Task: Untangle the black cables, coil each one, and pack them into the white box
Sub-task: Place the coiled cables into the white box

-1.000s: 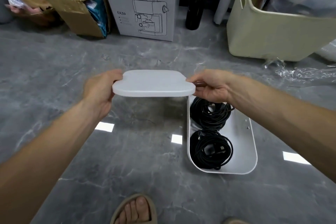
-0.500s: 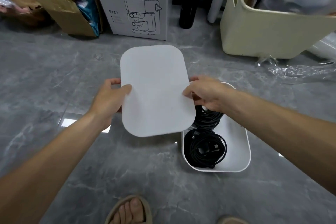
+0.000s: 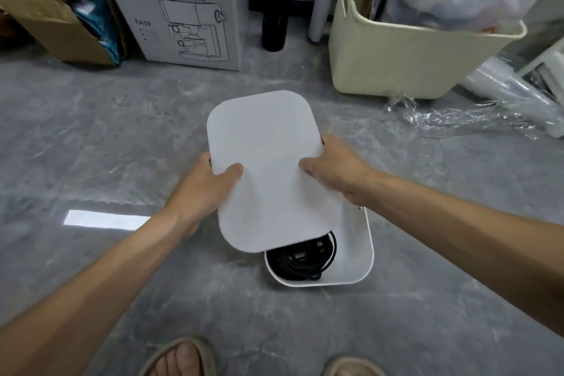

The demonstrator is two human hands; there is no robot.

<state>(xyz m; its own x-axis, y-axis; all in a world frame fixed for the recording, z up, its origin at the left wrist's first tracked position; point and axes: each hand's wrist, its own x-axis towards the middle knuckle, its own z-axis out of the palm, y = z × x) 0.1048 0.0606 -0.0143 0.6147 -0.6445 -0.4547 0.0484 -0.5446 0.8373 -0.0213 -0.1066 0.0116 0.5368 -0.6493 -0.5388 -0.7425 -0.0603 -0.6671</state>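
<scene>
2 hands on the white lid, one at each long edge. The left hand grips the left edge, thumb lying on top, fingers curled underneath. The right hand pinches the right edge the same way, thumb on the upper face. The lid is tilted, its top face toward the camera, and it hangs over the white box without sitting on the rim. It covers most of the box opening; only the near end shows. In that near end lies 1 coil of black cable, wound into a loop, resting against the box's left wall, a plug visible in the middle of it. Whatever lies further in is hidden behind the lid. The box stands on the grey marbled floor. At the bottom edge, 2 sandalled feet.
</scene>
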